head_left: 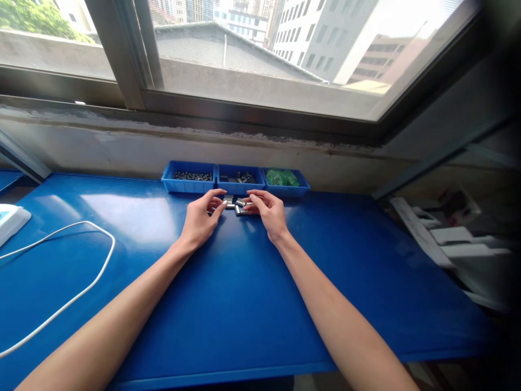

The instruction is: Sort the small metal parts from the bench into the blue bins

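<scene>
Several small shiny metal blocks (pixel 240 210) lie close together on the blue table, in front of the bins, between my two hands. My left hand (pixel 200 217) comes at them from the left, its fingers curled and the thumb tip against a silver metal block (pixel 229 205). From the right, my right hand (pixel 268 210) has thumb and forefinger brought together at another metal block (pixel 240 202), its other fingers bent low beside the group. Fingers partly cover the blocks, so their full shape is hidden.
Three joined blue bins stand against the wall: a left bin (pixel 189 187) of small metal pieces, a middle bin (pixel 240 187) of dark metal parts, a right bin (pixel 287 191) with green plastic. A white cable (pixel 97 277) loops across the left of the table (pixel 228 315), near a white device (pixel 12 222).
</scene>
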The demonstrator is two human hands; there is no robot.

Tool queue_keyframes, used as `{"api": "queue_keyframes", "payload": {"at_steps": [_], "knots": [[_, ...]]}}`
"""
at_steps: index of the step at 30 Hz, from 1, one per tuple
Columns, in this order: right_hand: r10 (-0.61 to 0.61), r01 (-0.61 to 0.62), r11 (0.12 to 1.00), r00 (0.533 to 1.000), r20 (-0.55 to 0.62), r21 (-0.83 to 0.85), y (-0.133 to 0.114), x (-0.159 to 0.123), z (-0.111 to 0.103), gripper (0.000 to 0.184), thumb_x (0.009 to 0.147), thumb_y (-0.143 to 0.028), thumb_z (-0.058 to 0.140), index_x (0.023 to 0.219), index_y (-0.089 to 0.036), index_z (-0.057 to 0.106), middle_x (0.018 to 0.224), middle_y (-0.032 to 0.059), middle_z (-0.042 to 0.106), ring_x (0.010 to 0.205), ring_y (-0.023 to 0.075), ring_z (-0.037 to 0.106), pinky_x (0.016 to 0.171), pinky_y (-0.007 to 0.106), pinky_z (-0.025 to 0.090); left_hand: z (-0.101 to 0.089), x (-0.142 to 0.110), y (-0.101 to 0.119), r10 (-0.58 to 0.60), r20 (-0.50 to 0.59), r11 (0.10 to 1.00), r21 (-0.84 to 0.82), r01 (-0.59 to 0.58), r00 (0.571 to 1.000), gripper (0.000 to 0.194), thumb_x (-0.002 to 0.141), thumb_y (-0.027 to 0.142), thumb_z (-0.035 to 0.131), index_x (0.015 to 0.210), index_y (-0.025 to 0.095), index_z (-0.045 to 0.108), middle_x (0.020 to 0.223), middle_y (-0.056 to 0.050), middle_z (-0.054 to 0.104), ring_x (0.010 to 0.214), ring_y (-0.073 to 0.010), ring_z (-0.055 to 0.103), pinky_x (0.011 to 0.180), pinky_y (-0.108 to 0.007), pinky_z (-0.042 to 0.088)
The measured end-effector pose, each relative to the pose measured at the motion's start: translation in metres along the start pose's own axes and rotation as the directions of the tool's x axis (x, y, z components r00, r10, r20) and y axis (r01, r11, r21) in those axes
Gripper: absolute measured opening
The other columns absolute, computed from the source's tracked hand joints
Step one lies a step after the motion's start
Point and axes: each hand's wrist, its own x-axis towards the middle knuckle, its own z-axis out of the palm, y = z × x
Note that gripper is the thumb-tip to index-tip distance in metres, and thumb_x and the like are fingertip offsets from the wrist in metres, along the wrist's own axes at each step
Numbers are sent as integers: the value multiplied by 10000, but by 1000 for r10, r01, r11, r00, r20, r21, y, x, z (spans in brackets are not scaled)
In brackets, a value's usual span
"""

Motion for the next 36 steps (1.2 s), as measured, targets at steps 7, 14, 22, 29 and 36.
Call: {"api": "queue_keyframes", "payload": {"at_steps": [7,14,22,29,36], "knots": [[-70,85,988,991,115,-126,-6,-9,5,358,840,-482,684,1018,-175,722,737,21,710,472,78,495,473,229,416,0,1,11,-80,-3,971,-228,77,997,502,821,348,751,1280,232,585,944,-24,699,786,-156,727,778,-279,603],[-24,46,995,971,237,-85,-10,-12,7,346,814,-473,721,992,-176,727,711,24,708,478,87,493,435,224,362,0,-1,13,25,1,982,-190,-24,1000,598,797,325,780,1342,252,545,949,-6,691,794,-146,729,802,-277,610],[51,-26,996,945,322,-81,-6,-9,3,341,758,-482,782,922,-187,733,726,29,715,487,96,509,451,237,389,1,-3,11,101,21,988,-119,-98,995,584,826,313,759,1357,257,524,981,-9,682,784,-144,746,779,-248,605],[31,-28,999,986,162,-25,-11,0,-2,314,717,-436,815,849,-164,733,653,7,669,472,80,486,463,236,376,4,2,4,182,65,982,49,-185,981,541,804,307,780,1299,225,575,1104,-70,682,974,-204,683,905,-353,576],[-11,19,995,996,-84,93,-17,25,-11,382,706,-420,797,1013,-210,707,889,36,739,623,107,610,570,238,490,6,0,4,295,324,864,312,-396,899,313,924,250,609,1231,223,664,1233,-101,666,1202,-304,500,1038,-505,467]]}}
